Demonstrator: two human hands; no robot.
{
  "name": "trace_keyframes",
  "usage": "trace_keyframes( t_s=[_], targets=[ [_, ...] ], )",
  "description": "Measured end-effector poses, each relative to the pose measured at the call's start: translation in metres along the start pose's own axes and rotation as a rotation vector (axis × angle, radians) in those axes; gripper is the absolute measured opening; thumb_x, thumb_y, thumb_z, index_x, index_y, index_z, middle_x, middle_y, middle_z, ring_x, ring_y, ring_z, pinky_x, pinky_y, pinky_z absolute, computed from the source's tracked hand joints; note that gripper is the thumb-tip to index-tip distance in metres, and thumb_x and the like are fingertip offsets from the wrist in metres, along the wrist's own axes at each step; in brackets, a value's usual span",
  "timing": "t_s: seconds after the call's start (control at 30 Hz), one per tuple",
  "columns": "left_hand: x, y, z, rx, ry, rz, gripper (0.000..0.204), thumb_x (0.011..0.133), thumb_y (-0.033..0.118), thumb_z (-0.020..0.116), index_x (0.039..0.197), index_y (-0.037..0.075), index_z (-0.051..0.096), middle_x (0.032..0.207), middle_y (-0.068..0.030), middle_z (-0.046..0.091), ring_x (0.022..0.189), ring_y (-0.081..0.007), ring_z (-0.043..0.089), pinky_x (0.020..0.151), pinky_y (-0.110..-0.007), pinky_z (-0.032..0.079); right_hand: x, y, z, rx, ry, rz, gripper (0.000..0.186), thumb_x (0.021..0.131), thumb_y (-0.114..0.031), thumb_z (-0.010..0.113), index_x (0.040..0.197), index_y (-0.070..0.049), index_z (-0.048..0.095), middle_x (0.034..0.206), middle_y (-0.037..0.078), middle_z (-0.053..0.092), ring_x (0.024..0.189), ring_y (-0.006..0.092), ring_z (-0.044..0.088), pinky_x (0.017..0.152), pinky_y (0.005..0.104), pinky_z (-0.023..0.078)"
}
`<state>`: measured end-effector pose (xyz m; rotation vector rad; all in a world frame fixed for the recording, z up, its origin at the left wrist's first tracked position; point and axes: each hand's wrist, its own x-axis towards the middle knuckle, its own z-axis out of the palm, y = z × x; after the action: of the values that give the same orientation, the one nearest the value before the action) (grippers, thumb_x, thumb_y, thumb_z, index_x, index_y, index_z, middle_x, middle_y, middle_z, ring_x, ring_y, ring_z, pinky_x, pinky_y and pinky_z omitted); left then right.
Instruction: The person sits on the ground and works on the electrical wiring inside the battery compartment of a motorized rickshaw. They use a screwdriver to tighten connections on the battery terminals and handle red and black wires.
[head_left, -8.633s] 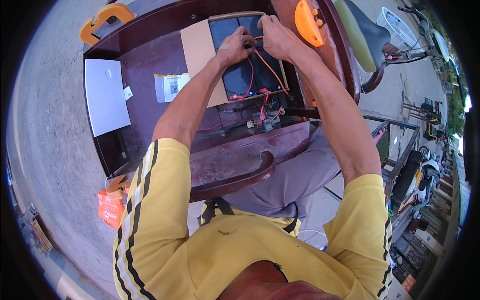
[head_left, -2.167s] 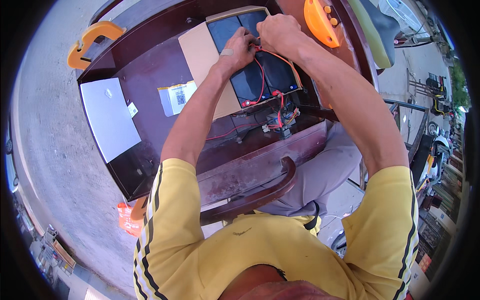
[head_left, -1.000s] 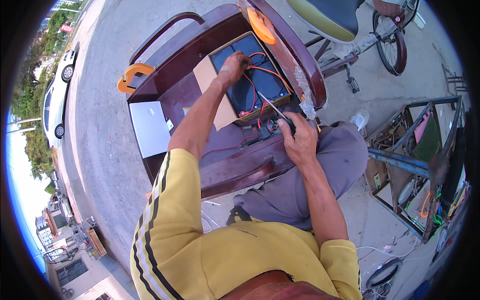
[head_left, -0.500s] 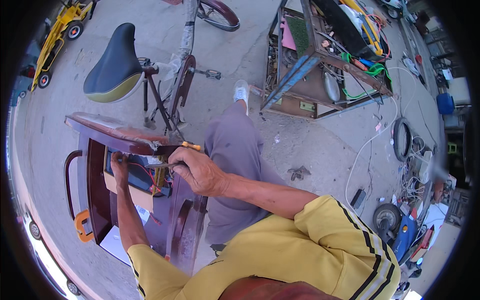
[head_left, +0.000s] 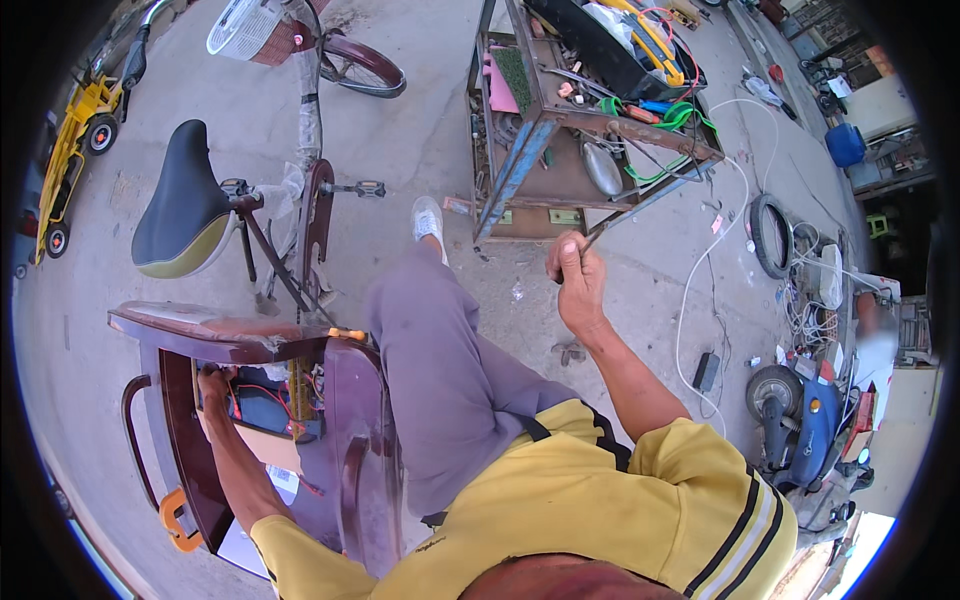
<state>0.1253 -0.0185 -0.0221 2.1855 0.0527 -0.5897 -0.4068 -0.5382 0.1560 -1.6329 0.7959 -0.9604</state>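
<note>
My left hand (head_left: 214,386) is inside the opened box of a maroon tricycle (head_left: 245,335), beside a dark blue battery-like block (head_left: 262,408) with red wires (head_left: 275,394). Its fingers look curled, but what they hold is hidden in shadow. My right hand (head_left: 578,285), raised away from the box beside the metal cart, is closed around a slim metal tool (head_left: 597,234). Only the dark thin end of that tool shows, so its kind is unclear. On the box's edge lies an orange-yellow handle (head_left: 347,333).
Ahead on the left is the tricycle's dark saddle (head_left: 185,205). A rusty metal cart (head_left: 530,160) with a black tray of tools (head_left: 610,45) stands ahead. To the right lie a black tyre (head_left: 770,236), white cable (head_left: 735,210) and a blue scooter (head_left: 812,430).
My right hand has left the box with the slim tool and swung to the right and forward, toward the cart. My left hand stays in the box. The view has turned rightward.
</note>
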Motion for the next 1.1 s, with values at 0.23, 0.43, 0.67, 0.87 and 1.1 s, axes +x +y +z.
trace_keyframes(
  t_s=[0.23,0.43,0.67,0.87,1.1],
  targets=[
    [0.038,-0.077,-0.105,0.907,0.199,0.234,0.064,0.083,0.063,0.073,0.096,0.000,0.078,0.083,-0.0130,0.073,0.065,-0.0213,0.066,0.063,-0.041,0.051,0.017,0.004,-0.037,-0.035,-0.013,0.128,0.046,0.113,-0.040,0.050,0.085,-0.005,0.057,0.072,0.000,0.050,0.067,0.0085,0.045,0.060,0.0269,0.038],
    [-0.025,0.047,-0.011,0.508,0.013,-0.375,0.072,0.074,0.043,0.093,0.122,-0.005,0.069,0.111,-0.0180,0.070,0.099,-0.0309,0.066,0.085,-0.046,0.053,-0.054,0.031,-0.034,-0.109,-0.225,0.287,0.042,0.113,-0.037,0.051,0.084,-0.006,0.057,0.071,-0.002,0.047,0.065,0.0071,0.040,0.057,0.0256,0.033],
    [-0.028,0.011,-0.010,0.432,0.213,-0.279,0.083,0.065,0.044,0.100,0.127,-0.001,0.069,0.129,-0.0227,0.064,0.115,-0.0387,0.064,0.104,-0.046,0.051,-0.066,-0.002,0.024,-0.059,-0.371,0.193,0.038,0.113,-0.033,0.050,0.088,-0.006,0.059,0.074,-0.002,0.048,0.065,0.0068,0.044,0.058,0.0246,0.032],
    [-0.125,0.076,0.029,0.549,0.433,0.325,0.049,0.083,0.022,0.085,0.127,0.008,0.067,0.134,-0.0173,0.056,0.129,-0.0393,0.056,0.106,-0.046,0.051,-0.060,-0.013,0.051,-0.059,-0.525,0.063,0.037,0.113,-0.034,0.051,0.097,-0.002,0.064,0.076,0.000,0.050,0.065,0.0076,0.045,0.059,0.0252,0.034],
    [-0.148,0.105,0.076,0.720,-0.011,0.737,0.030,0.093,0.007,0.067,0.123,0.007,0.066,0.128,-0.0151,0.058,0.121,-0.0371,0.061,0.100,-0.046,0.053,-0.064,-0.039,0.094,-0.101,-0.705,-0.187,0.033,0.112,-0.027,0.054,0.108,0.001,0.071,0.080,0.001,0.053,0.064,0.0077,0.046,0.058,0.0254,0.037]
  ],
)
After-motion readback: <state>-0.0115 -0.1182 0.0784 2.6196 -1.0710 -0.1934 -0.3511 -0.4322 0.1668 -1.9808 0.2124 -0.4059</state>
